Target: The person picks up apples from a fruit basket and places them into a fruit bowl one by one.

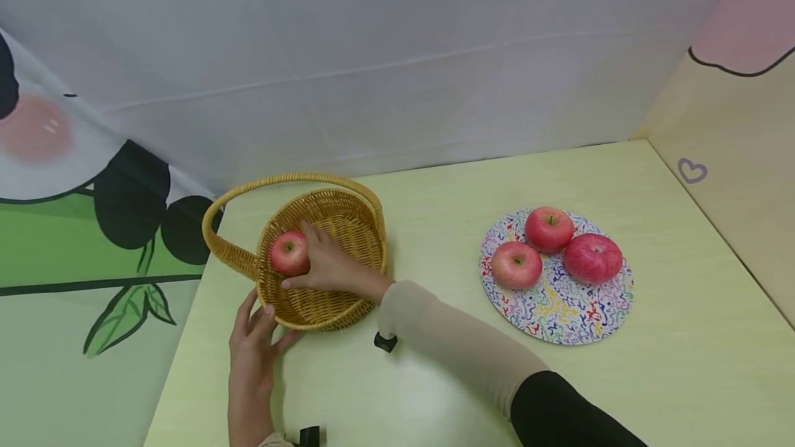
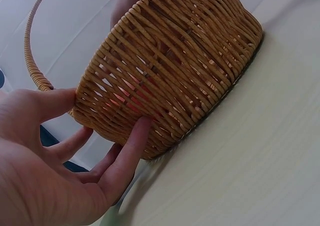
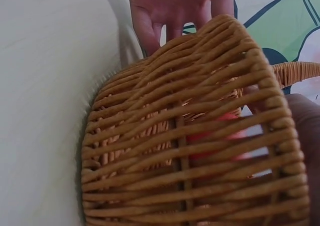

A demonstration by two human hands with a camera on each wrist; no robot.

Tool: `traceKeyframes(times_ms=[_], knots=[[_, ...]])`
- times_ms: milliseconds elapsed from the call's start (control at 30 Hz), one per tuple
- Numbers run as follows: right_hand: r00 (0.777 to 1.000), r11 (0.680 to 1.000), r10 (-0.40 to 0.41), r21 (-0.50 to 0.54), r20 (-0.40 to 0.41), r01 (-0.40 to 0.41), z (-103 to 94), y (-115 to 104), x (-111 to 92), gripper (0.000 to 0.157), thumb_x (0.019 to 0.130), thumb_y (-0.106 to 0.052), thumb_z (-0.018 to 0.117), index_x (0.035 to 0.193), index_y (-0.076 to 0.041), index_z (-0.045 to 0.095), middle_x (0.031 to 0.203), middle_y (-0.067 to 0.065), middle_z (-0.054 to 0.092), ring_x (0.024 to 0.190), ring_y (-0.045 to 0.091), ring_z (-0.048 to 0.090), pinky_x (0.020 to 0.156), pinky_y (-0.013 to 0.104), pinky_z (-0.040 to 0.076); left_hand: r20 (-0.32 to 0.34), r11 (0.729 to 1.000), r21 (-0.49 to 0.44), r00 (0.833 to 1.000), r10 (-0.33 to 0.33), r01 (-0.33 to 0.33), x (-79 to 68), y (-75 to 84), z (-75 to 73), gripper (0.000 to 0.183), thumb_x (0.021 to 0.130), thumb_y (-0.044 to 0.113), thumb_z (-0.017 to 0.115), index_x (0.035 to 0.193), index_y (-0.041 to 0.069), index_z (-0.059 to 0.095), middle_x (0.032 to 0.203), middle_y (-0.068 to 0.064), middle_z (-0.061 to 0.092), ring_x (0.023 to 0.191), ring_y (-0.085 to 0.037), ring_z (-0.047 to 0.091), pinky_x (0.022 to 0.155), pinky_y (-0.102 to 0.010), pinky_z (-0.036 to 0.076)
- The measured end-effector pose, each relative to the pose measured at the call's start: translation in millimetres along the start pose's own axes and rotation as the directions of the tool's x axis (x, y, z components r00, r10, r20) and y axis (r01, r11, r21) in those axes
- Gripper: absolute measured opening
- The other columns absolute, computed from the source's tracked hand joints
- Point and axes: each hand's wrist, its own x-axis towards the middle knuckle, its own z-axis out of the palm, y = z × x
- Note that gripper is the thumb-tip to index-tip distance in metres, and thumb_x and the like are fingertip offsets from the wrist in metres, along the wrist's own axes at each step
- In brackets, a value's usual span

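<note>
A wicker basket [image 1: 323, 309] with a tall hooped handle stands at the left of the table, one red apple [image 1: 288, 254] inside it near the handle's left base. My right hand [image 1: 332, 264] reaches over the rim into the basket and holds this apple from its right side, thumb [image 1: 297, 283] below and fingers above. Through the weave in the right wrist view, the apple [image 3: 215, 138] shows as a red patch. My left hand [image 1: 253, 343] grips the basket's near left side, with one fingertip at the rim and the thumb [image 2: 132, 143] against the woven wall [image 2: 175, 70].
On the right a round patterned plate [image 1: 559, 319] bears three more apples [image 1: 517, 265], grouped toward its back. A pale wall [image 1: 397, 88] rises behind the table [image 1: 435, 378], and a printed panel [image 1: 733, 178] borders its right side.
</note>
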Motion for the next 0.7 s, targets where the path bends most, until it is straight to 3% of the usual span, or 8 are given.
traceKeyframes(times_ms=[700], knots=[[1.0,0.999,0.023,-0.036,0.006,-0.023,7.6,3,24,0.114,0.087,-0.05,0.083,0.168,-0.012,0.013,0.169,0.017,0.032,0.154,0.031,0.039,0.121,0.045,0.043,0.0,1.0,-0.006,1.0,-0.001,0.001,-1.1,0.3,1.6,0.062,0.108,0.024,0.056,0.164,0.029,0.03,0.137,0.005,0.054,0.122,-0.005,0.064,0.082,-0.033,0.064]])
